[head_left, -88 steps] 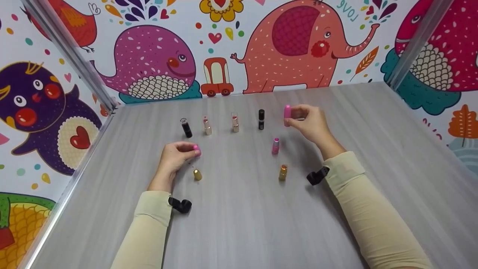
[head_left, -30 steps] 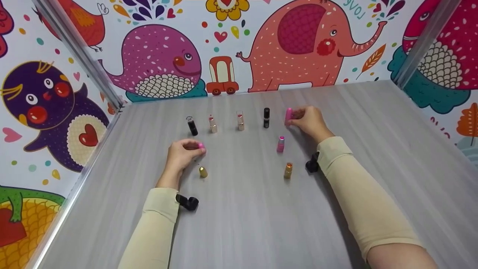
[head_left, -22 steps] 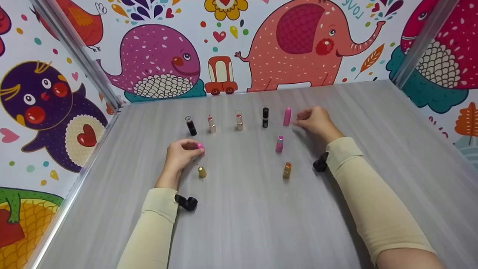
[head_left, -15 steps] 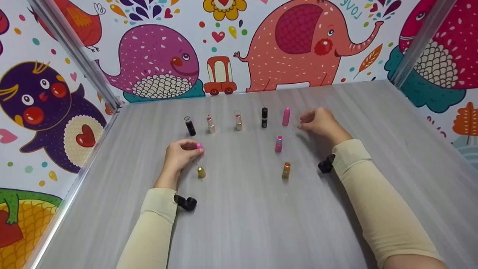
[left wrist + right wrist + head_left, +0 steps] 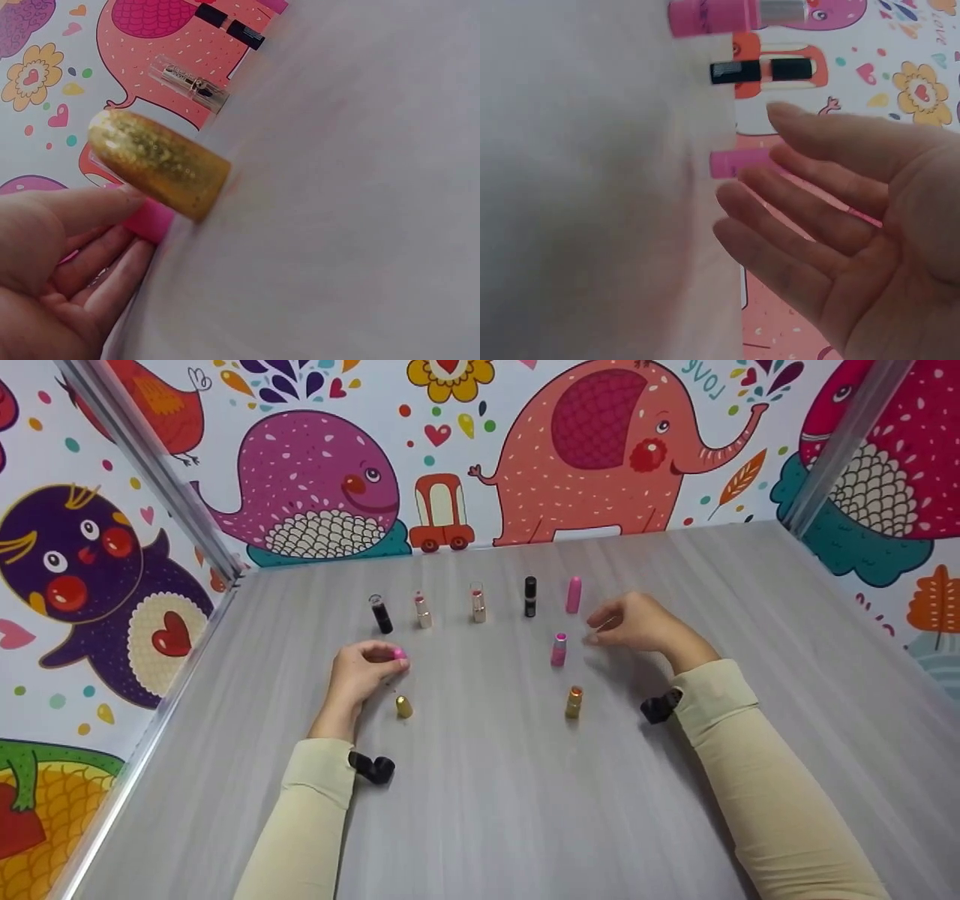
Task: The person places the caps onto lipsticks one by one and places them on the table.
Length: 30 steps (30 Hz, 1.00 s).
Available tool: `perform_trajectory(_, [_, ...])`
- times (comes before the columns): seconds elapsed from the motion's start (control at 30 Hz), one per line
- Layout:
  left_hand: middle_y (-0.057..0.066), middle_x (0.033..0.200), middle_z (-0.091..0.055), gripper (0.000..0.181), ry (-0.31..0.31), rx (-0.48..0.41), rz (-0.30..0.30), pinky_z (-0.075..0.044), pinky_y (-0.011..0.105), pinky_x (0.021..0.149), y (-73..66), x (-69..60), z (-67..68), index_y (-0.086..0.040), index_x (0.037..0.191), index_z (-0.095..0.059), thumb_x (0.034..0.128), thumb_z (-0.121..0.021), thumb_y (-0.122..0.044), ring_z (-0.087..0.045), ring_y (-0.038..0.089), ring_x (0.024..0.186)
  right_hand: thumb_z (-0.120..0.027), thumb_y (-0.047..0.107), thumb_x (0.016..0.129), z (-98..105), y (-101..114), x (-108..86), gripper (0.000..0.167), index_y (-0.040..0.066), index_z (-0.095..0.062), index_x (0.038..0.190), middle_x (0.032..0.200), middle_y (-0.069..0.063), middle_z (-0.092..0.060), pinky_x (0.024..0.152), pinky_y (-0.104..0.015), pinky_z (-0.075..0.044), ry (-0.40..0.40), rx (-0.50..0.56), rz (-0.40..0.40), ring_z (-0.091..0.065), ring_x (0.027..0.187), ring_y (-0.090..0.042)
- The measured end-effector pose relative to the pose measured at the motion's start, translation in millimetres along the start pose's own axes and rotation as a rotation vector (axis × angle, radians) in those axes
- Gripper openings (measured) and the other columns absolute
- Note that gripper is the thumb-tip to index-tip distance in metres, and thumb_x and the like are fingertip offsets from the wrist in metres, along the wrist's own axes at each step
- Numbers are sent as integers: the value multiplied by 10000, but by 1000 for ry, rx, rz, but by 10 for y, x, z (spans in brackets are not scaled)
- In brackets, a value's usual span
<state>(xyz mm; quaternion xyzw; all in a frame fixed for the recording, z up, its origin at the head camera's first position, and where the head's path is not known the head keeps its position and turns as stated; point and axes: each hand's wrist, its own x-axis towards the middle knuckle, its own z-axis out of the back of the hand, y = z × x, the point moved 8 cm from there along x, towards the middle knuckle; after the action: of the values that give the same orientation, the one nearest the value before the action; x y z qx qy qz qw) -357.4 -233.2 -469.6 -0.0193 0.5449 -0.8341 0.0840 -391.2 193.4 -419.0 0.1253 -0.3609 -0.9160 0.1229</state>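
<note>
In the head view my left hand [image 5: 358, 673] pinches a small pink lipstick cap [image 5: 400, 653] at the table surface. Just nearer to me stands a gold cap [image 5: 404, 706], which looms large in the left wrist view. My right hand [image 5: 639, 622] hovers with loosely bent fingers and holds nothing. Left of it, an uncapped pink lipstick [image 5: 559, 650] with a silver collar stands upright. Behind that is a tall, closed pink lipstick [image 5: 574, 595], partly behind the fingers in the right wrist view. An uncapped gold lipstick [image 5: 574, 703] stands closer to me.
Along the back stand a black lipstick with a clear cap [image 5: 381, 615], two pale gold lipsticks, one here [image 5: 422, 611] and another lipstick [image 5: 478, 606], and a black lipstick [image 5: 530, 597]. Cartoon-printed walls [image 5: 442, 450] border the grey table [image 5: 480, 810] at back and sides.
My right hand has set the tall pink lipstick upright at the back, let go, moved right, then come nearer toward the uncapped pink lipstick. My left hand keeps its pinch on the pink cap.
</note>
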Motion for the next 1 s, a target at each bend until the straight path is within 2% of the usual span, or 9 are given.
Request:
perform_trajectory(0.1, [104,1075,-781,243,4,-2,1,-518,388,1011,1,-2,-20,-34,1093,-790,874,-890,-67,-689,247,1055,-829,157,946,-67,28,-10,360,6,-758,1265,1259,-193,-747,1061,-552,-548,21,20,38,-702,1201,-365])
perform_trajectory(0.23, [91,1063,-778,239,7,6,-9,-524,337,960,-3,-7,-25,-30,1088,-788,874,-889,-65,-685,222,1031,-835,133,940,-186,79,10,364,15,-760,1276,1261,-174,-754,1048,-517,-564,57,52,88,-714,1192,-339])
perform_trajectory(0.4, [92,1076,-767,248,2,9,-3,-521,347,962,-8,-17,10,-23,1098,-779,879,-885,-67,-674,228,1042,-849,125,930,-350,127,70,393,28,-749,1297,1243,-151,-762,1035,-491,-578,102,75,104,-726,1164,-318])
perform_trajectory(0.53, [101,1089,-766,259,1,11,-2,-519,373,986,-7,-18,15,-22,1108,-779,878,-887,-72,-668,244,1065,-861,117,917,-431,134,110,361,23,-758,1250,1165,-137,-776,1005,-463,-595,83,76,116,-727,1095,-286])
perform_trajectory(0.63, [101,1091,-769,258,2,10,1,-519,381,1000,4,-17,19,-25,1110,-780,880,-887,-73,-671,245,1071,-870,119,907,-475,134,133,314,19,-769,1186,1091,-119,-774,927,-384,-604,63,60,130,-698,1008,-244])
perform_trajectory(0.73, [100,1092,-771,263,7,7,4,-520,389,1011,13,-12,15,-28,1115,-779,881,-887,-76,-676,244,1072,-876,115,899,-498,121,140,266,17,-775,1124,1028,-99,-761,831,-308,-565,46,46,134,-652,938,-214])
perform_trajectory(1.0, [112,1090,-775,268,9,4,0,-520,392,1018,1,-1,7,-21,1115,-779,875,-889,-63,-682,253,1071,-892,146,890,-502,108,151,252,35,-771,1081,977,-62,-744,775,-255,-527,24,60,169,-631,908,-186])
